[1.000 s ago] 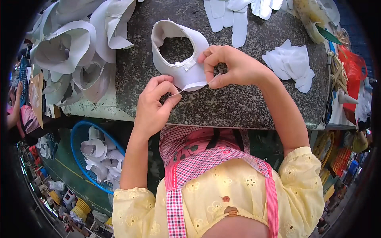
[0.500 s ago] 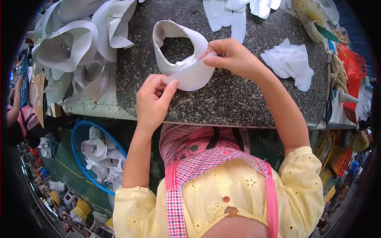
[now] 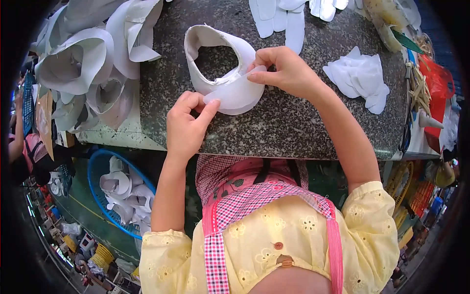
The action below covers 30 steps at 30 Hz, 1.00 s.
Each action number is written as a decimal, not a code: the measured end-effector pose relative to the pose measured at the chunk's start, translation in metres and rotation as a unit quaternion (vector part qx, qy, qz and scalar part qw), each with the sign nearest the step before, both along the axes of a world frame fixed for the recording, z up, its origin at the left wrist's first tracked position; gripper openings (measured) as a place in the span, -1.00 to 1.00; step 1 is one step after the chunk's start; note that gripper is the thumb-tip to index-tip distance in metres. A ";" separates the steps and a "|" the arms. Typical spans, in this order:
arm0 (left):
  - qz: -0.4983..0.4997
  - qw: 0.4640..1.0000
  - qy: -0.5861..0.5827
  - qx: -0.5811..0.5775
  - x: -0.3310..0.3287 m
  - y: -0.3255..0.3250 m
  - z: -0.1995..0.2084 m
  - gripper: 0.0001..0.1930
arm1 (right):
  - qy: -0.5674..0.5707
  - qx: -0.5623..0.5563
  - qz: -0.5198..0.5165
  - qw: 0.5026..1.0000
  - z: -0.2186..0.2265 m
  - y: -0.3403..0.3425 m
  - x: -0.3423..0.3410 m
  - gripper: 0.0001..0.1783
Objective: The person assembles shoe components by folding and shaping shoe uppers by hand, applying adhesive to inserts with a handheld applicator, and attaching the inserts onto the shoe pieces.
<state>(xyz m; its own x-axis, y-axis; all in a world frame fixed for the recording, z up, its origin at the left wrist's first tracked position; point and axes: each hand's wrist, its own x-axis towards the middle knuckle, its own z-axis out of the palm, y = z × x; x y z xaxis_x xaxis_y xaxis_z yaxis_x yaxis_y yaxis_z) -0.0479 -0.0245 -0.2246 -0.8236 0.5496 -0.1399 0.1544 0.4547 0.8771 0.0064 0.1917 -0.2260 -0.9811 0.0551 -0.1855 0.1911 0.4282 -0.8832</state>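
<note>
A white loop-shaped piece, which looks like a shoe upper point(image 3: 210, 35), lies on the dark speckled tabletop with its opening facing up. Over its near, rounded end lies a thin white crescent-shaped piece point(image 3: 237, 96). My left hand point(image 3: 188, 125) pinches the crescent's left tip between thumb and fingers. At the other tip, my right hand point(image 3: 286, 71) closes thumb and fingertips on the same piece. The upper's near edge shows just below the crescent. To the right of my right hand sits a heap of similar thin white pieces point(image 3: 360, 81).
Many white uppers point(image 3: 76, 59) pile up on the left of the table point(image 3: 293, 132). More white cut pieces point(image 3: 293, 29) lie at the far edge. A blue basket point(image 3: 90, 179) of uppers stands below left. A red plastic bag point(image 3: 433, 78) and thin sticks point(image 3: 418, 93) are at the right edge.
The crescent has shifted slightly and lies flatter over the upper's near end, whose edge now shows below it. Both hands keep their pinch on its tips.
</note>
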 end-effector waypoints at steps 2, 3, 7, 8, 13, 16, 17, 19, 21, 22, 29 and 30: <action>0.006 1.000 -0.009 0.001 0.000 0.000 0.000 -0.78 | 0.003 0.001 -0.004 1.000 -0.003 -0.001 0.000 -0.75; 0.002 1.000 -0.003 0.000 -0.001 0.000 0.000 -0.78 | 0.026 0.001 -0.013 1.000 -0.005 -0.001 0.000 -0.74; 0.000 1.000 -0.010 -0.005 -0.001 0.000 0.000 -0.77 | 0.028 0.013 -0.023 0.999 -0.005 -0.001 0.000 -0.72; -0.001 1.000 -0.011 -0.005 -0.001 0.000 0.000 -0.77 | 0.028 0.014 -0.023 0.999 -0.004 -0.001 0.000 -0.72; 0.001 1.000 -0.013 -0.019 -0.001 0.002 0.001 -0.76 | 0.014 0.032 -0.015 0.999 -0.004 -0.002 -0.001 -0.79; -0.007 1.000 0.007 -0.018 -0.002 0.002 0.000 -0.76 | 0.019 0.070 -0.016 0.997 -0.004 -0.004 -0.001 -0.79; -0.007 1.000 0.008 -0.018 -0.001 0.002 -0.001 -0.76 | 0.019 0.070 -0.017 0.997 -0.004 -0.004 0.000 -0.79; -0.006 1.000 0.019 -0.018 -0.002 0.002 -0.002 -0.75 | 0.020 0.084 -0.028 0.996 -0.005 -0.006 -0.001 -0.78; -0.004 0.999 0.022 -0.024 -0.002 0.003 -0.001 -0.75 | 0.024 0.092 -0.038 0.995 -0.006 -0.008 -0.001 -0.79; -0.001 0.999 0.026 -0.030 -0.002 0.004 0.000 -0.75 | 0.028 0.099 -0.048 0.993 -0.005 -0.009 -0.002 -0.79; 0.007 0.966 0.195 -0.172 -0.010 0.002 -0.001 -0.69 | 0.036 0.177 -0.075 0.981 -0.004 -0.017 -0.002 -0.78; 0.007 0.965 0.198 -0.171 -0.009 0.001 -0.004 -0.69 | 0.035 0.189 -0.075 0.978 -0.003 -0.018 -0.002 -0.77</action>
<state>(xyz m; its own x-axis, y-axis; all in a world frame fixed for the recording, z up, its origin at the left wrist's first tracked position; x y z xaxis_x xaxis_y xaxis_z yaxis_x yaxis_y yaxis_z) -0.0564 -0.0232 -0.2286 -0.8565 0.5160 0.0158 0.4387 0.7115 0.5489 0.0045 0.1736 -0.2294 -0.9662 0.2519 -0.0557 0.2213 0.6986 -0.6804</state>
